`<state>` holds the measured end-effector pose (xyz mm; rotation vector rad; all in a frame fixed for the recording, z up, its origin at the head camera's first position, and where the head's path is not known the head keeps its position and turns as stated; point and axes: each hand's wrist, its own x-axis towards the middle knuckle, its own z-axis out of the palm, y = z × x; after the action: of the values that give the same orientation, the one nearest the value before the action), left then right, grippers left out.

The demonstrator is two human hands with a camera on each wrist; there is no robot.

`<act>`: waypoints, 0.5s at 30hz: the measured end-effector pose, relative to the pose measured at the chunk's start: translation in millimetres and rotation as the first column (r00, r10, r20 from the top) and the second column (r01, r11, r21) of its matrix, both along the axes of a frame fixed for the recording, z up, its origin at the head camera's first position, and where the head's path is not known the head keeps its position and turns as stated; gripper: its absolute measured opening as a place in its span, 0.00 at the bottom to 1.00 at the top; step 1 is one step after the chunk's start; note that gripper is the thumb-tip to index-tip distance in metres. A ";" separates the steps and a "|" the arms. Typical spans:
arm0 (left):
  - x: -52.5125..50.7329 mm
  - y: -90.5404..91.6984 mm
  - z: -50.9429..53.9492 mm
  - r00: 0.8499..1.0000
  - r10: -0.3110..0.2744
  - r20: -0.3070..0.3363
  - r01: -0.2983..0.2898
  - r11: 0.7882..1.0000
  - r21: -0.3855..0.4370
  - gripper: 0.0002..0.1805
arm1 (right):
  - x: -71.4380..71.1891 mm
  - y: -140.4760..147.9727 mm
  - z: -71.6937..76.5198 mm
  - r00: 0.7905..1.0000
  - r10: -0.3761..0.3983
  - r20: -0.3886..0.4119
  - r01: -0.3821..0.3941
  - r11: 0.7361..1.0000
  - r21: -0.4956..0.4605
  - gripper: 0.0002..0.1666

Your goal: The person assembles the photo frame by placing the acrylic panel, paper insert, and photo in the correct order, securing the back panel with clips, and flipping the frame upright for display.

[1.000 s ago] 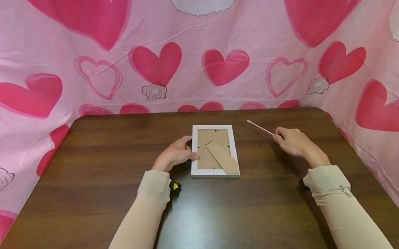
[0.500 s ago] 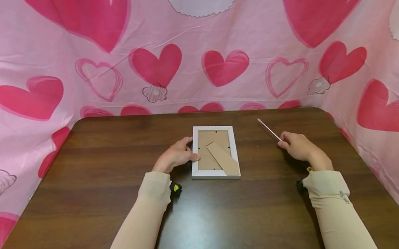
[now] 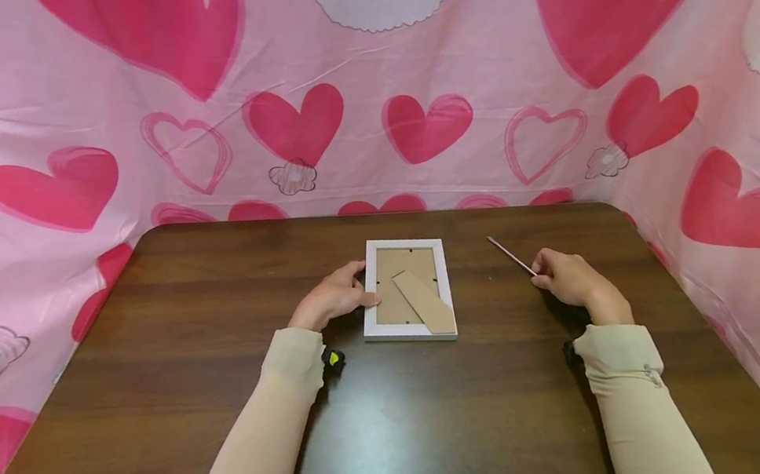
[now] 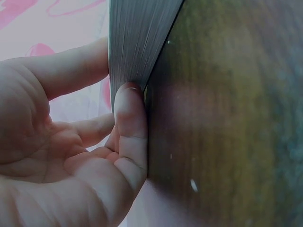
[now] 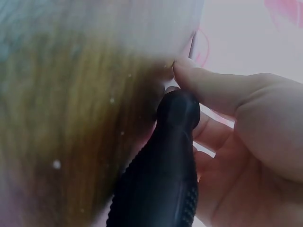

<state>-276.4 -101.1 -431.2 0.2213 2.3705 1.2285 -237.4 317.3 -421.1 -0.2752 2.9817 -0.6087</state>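
Note:
A white picture frame (image 3: 410,330) lies face down, its brown backing and slanted stand leg uppermost. My left hand (image 3: 332,295) grips its left edge. In the left wrist view the thumb (image 4: 80,68) lies against the upper edge of the frame (image 4: 137,38), and a curled finger (image 4: 130,111) touches its side close to the tabletop. To the right of the frame, my right hand (image 3: 573,282) holds a screwdriver (image 3: 510,255), its thin shaft pointing away and left. The right wrist view shows its black ribbed handle (image 5: 163,165) beside the palm. The shaft tip is apart from the frame.
Both hands are over a dark brown wooden table (image 3: 403,424) with rounded far corners. A pink cloth (image 3: 344,59) printed with hearts hangs behind the table and at both sides.
My right hand has moved slightly right and nearer to me, swinging the screwdriver so its shaft points farther right, then its tip lowered a little. My left hand and the frame stay in place.

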 end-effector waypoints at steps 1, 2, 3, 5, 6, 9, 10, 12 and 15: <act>0.0 -0.1 0.3 1.000 0.001 -0.001 -0.001 1.000 -0.001 0.45 | -0.1 -0.2 0.8 1.000 0.000 -0.001 0.000 1.000 0.000 0.09; -0.1 -0.3 0.5 1.000 0.001 -0.002 -0.001 1.000 -0.003 0.45 | 0.1 -0.4 1.6 1.000 0.001 -0.002 -0.001 1.000 -0.002 0.09; -0.2 -0.2 0.6 1.000 -0.001 -0.003 0.001 1.000 -0.005 0.45 | 0.2 -0.8 2.4 1.000 0.002 -0.002 -0.002 1.000 -0.003 0.09; 0.0 -0.2 1.4 1.000 -0.004 -0.005 0.004 1.000 -0.012 0.45 | 0.2 -0.7 3.4 1.000 0.006 -0.002 -0.006 1.000 -0.001 0.09; 0.1 0.0 1.7 1.000 -0.005 -0.006 0.005 1.000 -0.016 0.45 | 0.1 -0.8 3.8 1.000 0.007 -0.001 -0.007 1.000 0.001 0.09; 1.0 0.4 2.9 1.000 -0.012 -0.013 0.012 0.999 -0.033 0.45 | -0.9 -1.3 5.8 1.000 0.004 0.005 -0.004 1.000 0.006 0.10; 1.6 0.4 3.5 1.000 -0.013 -0.016 0.012 0.999 -0.038 0.45 | -0.6 -1.7 7.4 1.000 -0.001 0.006 0.001 1.000 0.007 0.10; 2.3 0.9 4.4 1.000 -0.014 -0.025 0.013 0.999 -0.046 0.44 | 0.4 -4.2 12.6 1.000 -0.010 -0.002 0.010 1.000 0.000 0.12; 4.1 1.7 6.6 0.999 -0.009 -0.040 0.007 0.998 -0.056 0.43 | 3.1 -10.0 22.4 0.999 -0.006 -0.036 0.005 0.999 -0.032 0.15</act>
<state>-272.3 -99.4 -424.6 0.2388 2.4321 1.1634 -234.3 307.3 -398.7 -0.2834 3.0103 -0.6587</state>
